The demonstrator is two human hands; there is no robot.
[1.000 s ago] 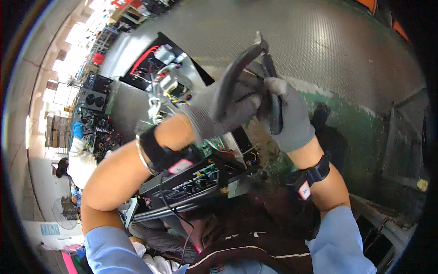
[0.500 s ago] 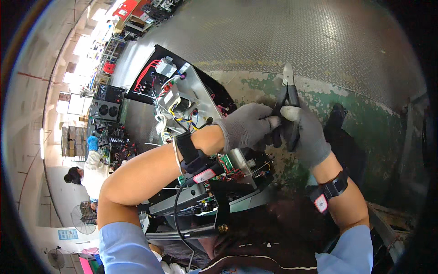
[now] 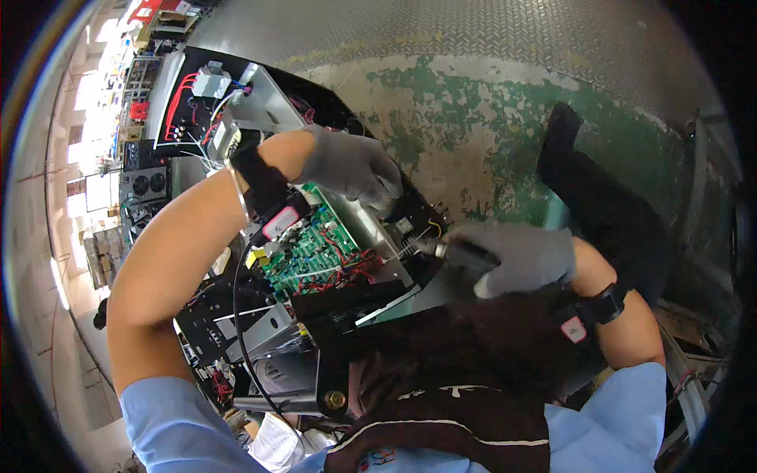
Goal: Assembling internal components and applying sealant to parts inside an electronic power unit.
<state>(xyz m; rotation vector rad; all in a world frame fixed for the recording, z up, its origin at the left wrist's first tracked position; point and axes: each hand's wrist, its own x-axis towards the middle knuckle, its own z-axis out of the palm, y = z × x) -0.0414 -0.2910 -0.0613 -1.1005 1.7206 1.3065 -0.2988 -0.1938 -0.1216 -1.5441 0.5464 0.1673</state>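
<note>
My left hand (image 3: 355,167), in a grey glove, is over the near side of an opened machine (image 3: 347,225). Its fingers are curled and drawn together at the metal edge, and whatever lies under them is hidden. A pair of pliers (image 3: 465,252) with dark handles is in my gloved right hand (image 3: 520,258). The jaws point left at the machine's right corner, close to a yellow wire (image 3: 434,229); motion blurs them, so I cannot tell whether they touch anything. A green circuit board (image 3: 315,248) with red wires lies exposed between my left forearm and the pliers.
A grey metal box (image 3: 211,82) with red cables sits on the machine's far left end. A black cable (image 3: 240,315) hangs from my left wrist strap. My dark trouser leg (image 3: 599,189) stretches out at right over worn green floor (image 3: 489,134). Shelves and equipment line the left.
Both hands were together at the pliers, which pointed away from me. Now my left hand has moved left onto the machine, and my right hand has brought the pliers lower, pointing left. The view has shifted.
</note>
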